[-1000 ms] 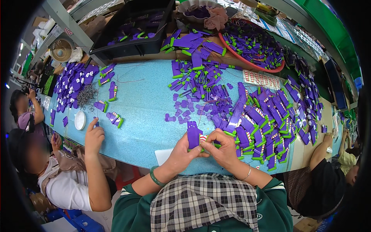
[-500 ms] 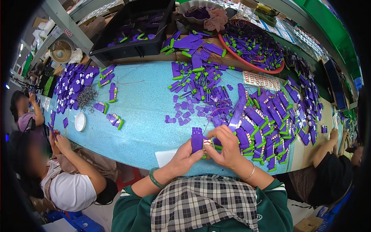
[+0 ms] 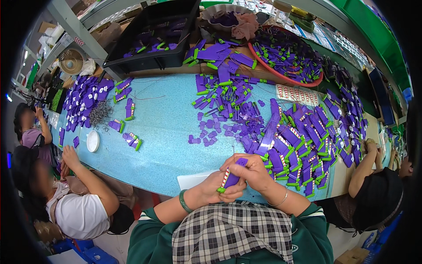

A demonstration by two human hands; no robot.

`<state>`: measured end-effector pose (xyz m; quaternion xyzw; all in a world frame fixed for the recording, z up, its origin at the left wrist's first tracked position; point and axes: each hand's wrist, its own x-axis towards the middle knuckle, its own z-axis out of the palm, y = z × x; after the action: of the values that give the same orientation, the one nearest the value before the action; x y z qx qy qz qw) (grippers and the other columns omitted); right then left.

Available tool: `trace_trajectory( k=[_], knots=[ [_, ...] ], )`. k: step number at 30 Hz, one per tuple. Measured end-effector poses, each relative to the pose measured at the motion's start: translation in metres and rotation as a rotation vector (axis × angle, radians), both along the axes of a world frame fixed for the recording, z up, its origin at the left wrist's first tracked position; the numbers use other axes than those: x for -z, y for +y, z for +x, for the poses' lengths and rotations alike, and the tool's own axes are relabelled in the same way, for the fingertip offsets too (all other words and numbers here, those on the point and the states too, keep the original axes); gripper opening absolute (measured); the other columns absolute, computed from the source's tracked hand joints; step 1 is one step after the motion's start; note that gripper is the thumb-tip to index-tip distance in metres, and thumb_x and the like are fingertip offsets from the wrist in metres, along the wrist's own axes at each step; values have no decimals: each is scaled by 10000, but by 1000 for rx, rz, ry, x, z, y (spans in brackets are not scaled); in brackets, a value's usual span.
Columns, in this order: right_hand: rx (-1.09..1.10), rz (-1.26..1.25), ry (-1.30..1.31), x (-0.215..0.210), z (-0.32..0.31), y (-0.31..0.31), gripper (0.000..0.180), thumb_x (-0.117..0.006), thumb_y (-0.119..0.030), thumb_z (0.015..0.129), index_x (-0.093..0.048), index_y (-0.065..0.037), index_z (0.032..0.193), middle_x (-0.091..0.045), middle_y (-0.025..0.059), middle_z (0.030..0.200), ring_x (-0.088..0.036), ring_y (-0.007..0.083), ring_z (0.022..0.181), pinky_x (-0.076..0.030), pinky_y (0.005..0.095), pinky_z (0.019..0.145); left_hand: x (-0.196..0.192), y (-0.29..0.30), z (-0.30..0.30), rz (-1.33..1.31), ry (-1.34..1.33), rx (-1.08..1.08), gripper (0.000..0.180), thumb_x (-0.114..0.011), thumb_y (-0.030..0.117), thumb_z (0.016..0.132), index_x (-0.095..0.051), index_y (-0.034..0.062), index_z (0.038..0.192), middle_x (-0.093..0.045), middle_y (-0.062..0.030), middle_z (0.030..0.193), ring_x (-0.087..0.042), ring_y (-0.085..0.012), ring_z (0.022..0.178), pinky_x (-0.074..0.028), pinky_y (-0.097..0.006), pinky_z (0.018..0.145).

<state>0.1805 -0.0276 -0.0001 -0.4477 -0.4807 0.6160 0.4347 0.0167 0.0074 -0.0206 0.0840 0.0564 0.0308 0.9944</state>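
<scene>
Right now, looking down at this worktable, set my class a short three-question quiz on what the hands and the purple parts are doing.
1. True or false: both hands share one purple piece.
2. Multiple choice: the round white lid on the blue table lies A) on the person's left, B) on the right, C) inside the black tray.
3. Short answer: what does the left hand wear at its wrist?

Key: 1 true, the right hand pinches its top, the left its lower end. 2 A. 3 a green bangle.
</scene>
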Motion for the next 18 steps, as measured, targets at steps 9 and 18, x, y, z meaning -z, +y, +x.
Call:
trace_trajectory(
  k=[9,18],
  knots=[
    [221,-60,198,-17,9,3,251,-554,-126,888,-611,13,1088,-623,64,1043,-583,132,964,-457,297,866,-35,24,-19,1980,352,-1069,237,-681,38,737,-518,69,907,-610,-142,1004,-627,-308,912,-513,-341,730],
    [118,-175,252,-16,0,6,99,-639,-121,865,-646,-22,862,-624,-11,811,-538,39,733,-430,208,649,-26,28,-22,2645,154,-1202,256,-693,-2,620,-540,97,799,-564,-68,940,-606,-249,887,-554,-313,655]
  ],
)
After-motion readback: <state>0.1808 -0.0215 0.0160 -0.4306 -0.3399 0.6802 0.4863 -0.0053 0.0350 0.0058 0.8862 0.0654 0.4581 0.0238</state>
